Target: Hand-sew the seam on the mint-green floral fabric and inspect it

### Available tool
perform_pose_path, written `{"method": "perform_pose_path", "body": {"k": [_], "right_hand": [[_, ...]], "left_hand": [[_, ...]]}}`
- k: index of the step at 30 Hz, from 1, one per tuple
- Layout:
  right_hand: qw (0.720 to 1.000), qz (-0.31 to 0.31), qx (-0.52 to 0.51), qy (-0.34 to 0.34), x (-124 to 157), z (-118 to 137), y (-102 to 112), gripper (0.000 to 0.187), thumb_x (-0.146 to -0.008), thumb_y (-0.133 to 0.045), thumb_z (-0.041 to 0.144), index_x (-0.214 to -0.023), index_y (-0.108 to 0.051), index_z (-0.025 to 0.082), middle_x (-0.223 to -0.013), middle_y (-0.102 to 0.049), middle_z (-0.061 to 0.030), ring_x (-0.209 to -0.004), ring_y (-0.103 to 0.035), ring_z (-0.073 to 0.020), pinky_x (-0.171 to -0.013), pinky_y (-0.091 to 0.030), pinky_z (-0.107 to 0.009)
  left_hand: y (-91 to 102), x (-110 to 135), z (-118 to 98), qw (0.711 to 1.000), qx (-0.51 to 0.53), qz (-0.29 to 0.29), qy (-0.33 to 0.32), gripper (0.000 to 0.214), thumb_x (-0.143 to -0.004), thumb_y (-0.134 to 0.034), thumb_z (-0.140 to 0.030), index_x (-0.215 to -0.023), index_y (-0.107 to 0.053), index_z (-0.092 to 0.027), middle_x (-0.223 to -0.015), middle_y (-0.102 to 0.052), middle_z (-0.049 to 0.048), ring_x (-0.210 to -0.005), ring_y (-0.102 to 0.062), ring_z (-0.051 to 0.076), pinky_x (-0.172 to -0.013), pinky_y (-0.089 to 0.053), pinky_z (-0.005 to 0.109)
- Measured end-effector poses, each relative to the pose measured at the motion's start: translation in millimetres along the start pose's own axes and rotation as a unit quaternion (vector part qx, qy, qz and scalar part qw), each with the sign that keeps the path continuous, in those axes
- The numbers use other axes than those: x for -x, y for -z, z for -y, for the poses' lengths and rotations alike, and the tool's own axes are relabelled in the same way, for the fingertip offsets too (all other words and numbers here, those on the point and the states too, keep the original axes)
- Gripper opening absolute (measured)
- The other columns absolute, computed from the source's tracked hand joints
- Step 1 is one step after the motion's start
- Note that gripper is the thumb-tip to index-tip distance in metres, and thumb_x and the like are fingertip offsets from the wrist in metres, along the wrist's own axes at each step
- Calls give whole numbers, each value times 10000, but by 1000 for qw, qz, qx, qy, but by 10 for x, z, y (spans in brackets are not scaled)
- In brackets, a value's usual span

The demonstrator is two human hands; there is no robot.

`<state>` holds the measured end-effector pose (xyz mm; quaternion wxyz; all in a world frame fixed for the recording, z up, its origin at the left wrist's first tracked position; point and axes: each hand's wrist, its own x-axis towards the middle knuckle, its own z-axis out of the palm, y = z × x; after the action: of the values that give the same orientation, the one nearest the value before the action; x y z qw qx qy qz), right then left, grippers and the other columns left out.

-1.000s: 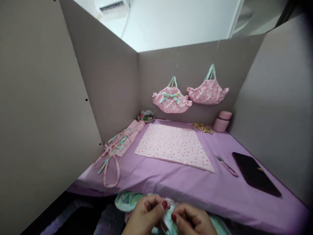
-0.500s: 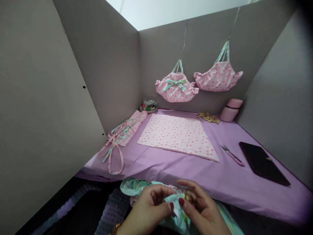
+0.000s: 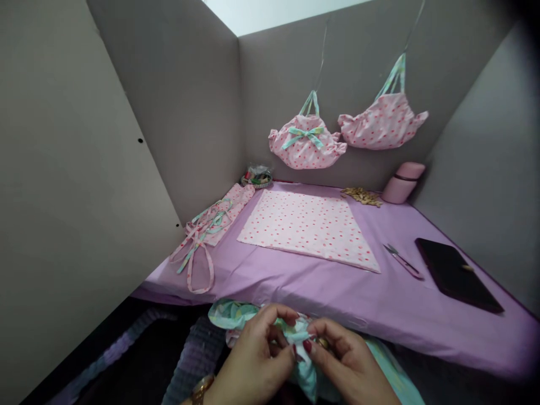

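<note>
Mint fabric (image 3: 306, 378) is getting pinched by the left hand (image 3: 259, 351) and right hand (image 3: 343, 357), fingertips (image 3: 307, 346) closed on it, probably so folds aren't slipping.

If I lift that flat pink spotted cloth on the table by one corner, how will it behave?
The spotted cloth should probably droop limply, since similar-looking fabric gathers softly in the hanging piece with the bow. It's likely light, looking thin and lying flat on the purple cover.
</note>
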<state>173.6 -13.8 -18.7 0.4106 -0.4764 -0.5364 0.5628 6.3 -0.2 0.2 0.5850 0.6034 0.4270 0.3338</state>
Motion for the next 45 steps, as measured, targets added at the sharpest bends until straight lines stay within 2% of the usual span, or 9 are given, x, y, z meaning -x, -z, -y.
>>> {"method": "perform_pose_path", "body": {"k": [4, 8, 13, 17, 21, 24, 28, 37, 45], "right_hand": [[1000, -23, -14, -15, -6, -22, -11, 284, -773, -587, 450, -709, -511, 183, -642, -461, 32, -608, -399, -117, -554, -327, -208], [999, -35, -25, -31, -1, -13, -33, 354, -733, -606, 507, -672, -484, 180, -600, -385, 54, -570, -325, -102, -522, -284, -198], [997, -48, -57, -36, -4, -52, -24, 366, -717, -626, 509, -659, -488, 175, -614, -422, 45, -591, -346, -107, -546, -295, -203], [996, -47, -66, -30, 3, -74, -28, 347, -726, -626, 493, -662, -500, 176, -625, -453, 37, -610, -383, -115, -570, -307, -211], [996, -33, -70, -39, 11, -48, -61, 348, -726, -619, 504, -670, -505, 179, -639, -484, 27, -625, -414, -124, -579, -320, -214], [997, -34, -52, -42, 10, -42, -76, 359, -719, -619, 512, -665, -512, 175, -629, -488, 23, -614, -414, -124, -569, -318, -214], [997, -51, -51, -25, 22, -61, -51, 346, -727, -620, 492, -649, -529, 168, -603, -457, 32, -593, -385, -115, -555, -315, -207], [995, -71, -64, -1, 45, -80, -18, 277, -761, -615, 435, -670, -608, 173, -641, -551, -1, -627, -456, -138, -592, -370, -226], [981, -120, -151, -5, 24, -54, 16, 222, -723, -677, 402, -692, -638, 186, -640, -574, 8, -616, -484, -126, -600, -408, -212]], "left_hand": [[78, 24, -97, 980, -181, -35, -75, 277, -755, -473, -75, -962, -593, -214, -902, -615, 11, -772, -563, 129, -699, -411, 220], [133, 20, -123, 967, -225, -77, -90, 236, -775, -446, -78, -883, -614, -203, -858, -631, 14, -798, -565, 143, -712, -397, 230], [128, 17, -7, 997, -40, -63, -22, 184, -769, -460, -129, -877, -598, -187, -811, -599, 12, -719, -573, 133, -664, -420, 238], [106, 6, 56, 990, 126, -35, 62, 208, -757, -549, -238, -955, -558, -173, -854, -577, 17, -694, -568, 118, -657, -436, 239], [97, 7, -2, 999, -18, -25, 26, 251, -697, -676, -306, -891, -592, -170, -795, -574, 7, -698, -521, 121, -614, -403, 213], [88, 13, -95, 990, -131, -37, -22, 100, -759, -612, -259, -791, -620, -165, -710, -582, -1, -660, -508, 114, -606, -375, 207], [92, 6, -126, 982, -177, -37, -47, 143, -802, -550, -239, -712, -629, -160, -687, -592, 0, -644, -503, 110, -595, -347, 202], [138, -41, 53, 998, 41, 6, 45, 247, -762, -603, -381, -749, -582, -135, -655, -508, -15, -609, -426, 99, -568, -319, 205], [201, 0, 184, 993, 92, 21, 72, 284, -757, -614, -406, -729, -546, -133, -622, -497, -27, -563, -417, 77, -543, -311, 200]]}}
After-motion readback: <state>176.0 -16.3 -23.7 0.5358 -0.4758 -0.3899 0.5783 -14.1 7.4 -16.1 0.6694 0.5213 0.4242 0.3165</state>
